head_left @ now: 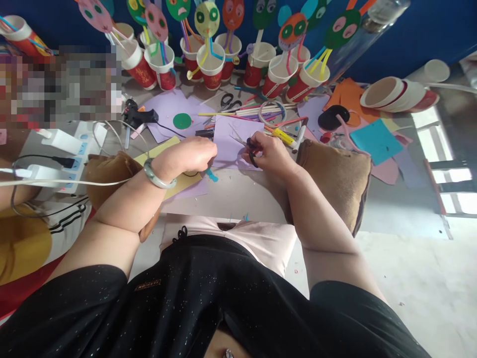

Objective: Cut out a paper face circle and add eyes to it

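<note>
My right hand (270, 153) grips a pair of scissors (253, 149) with black handles. The blades are parted and point left over a sheet of lilac paper (228, 130). At the sheet's left edge, my left hand (199, 153) is closed, its fingertips on the paper and partly hidden. Beneath my left wrist lies yellow paper (188, 185), with more lilac paper under it. A small blue scrap (212, 175) rests on the table just below the left hand.
Red-and-white paper cups (210, 67) holding paper faces on coloured stems line the back. Behind the lilac sheet lie other scissors (230, 102) and coloured sticks (242, 114). A brown cushion (331, 181) supports my right arm. Power strips (76, 161) with cables lie left; stacked cups (395, 93) lie right.
</note>
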